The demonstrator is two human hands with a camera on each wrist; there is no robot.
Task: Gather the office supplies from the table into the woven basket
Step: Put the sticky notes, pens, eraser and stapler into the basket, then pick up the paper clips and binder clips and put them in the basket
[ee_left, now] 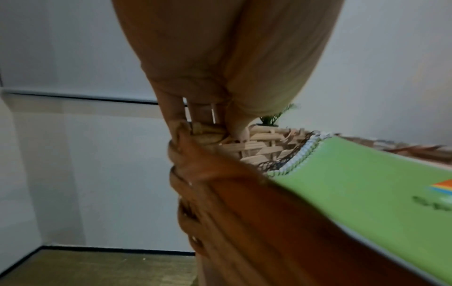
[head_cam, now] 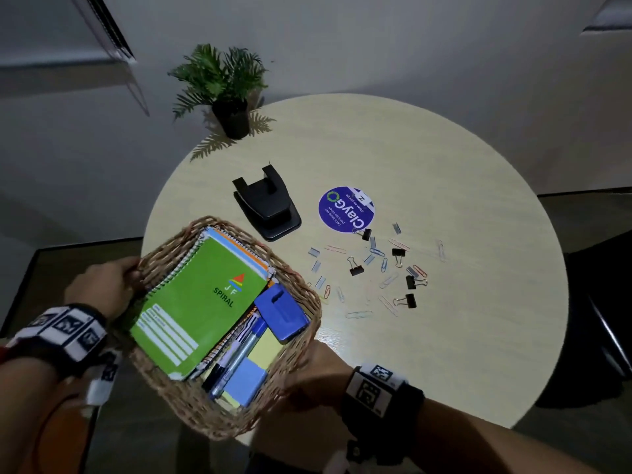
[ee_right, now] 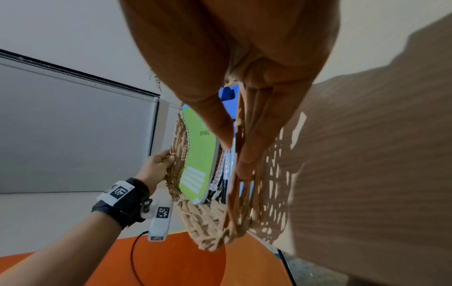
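A woven basket (head_cam: 301, 289) sits at the near left edge of the round table (head_cam: 444, 159), partly over the edge. My left hand (head_cam: 102, 285) grips its left rim (ee_left: 208, 133), and my right hand (head_cam: 314, 374) grips its right rim (ee_right: 242, 147), thumb inside. Inside lie a green spiral notebook (head_cam: 198, 302), a blue stapler (head_cam: 282, 313), pens (head_cam: 239, 354) and sticky notes (head_cam: 244, 381). A black hole punch (head_cam: 266, 206) stands beyond the basket. Paper clips (head_cam: 384, 265), binder clips (head_cam: 355, 266) and staple strips (head_cam: 316, 266) lie scattered to its right.
A potted fern (head_cam: 225, 90) stands at the table's far left edge. A round purple sticker (head_cam: 346, 208) lies flat mid-table. Walls close in behind, and dark floor lies left and right of the table.
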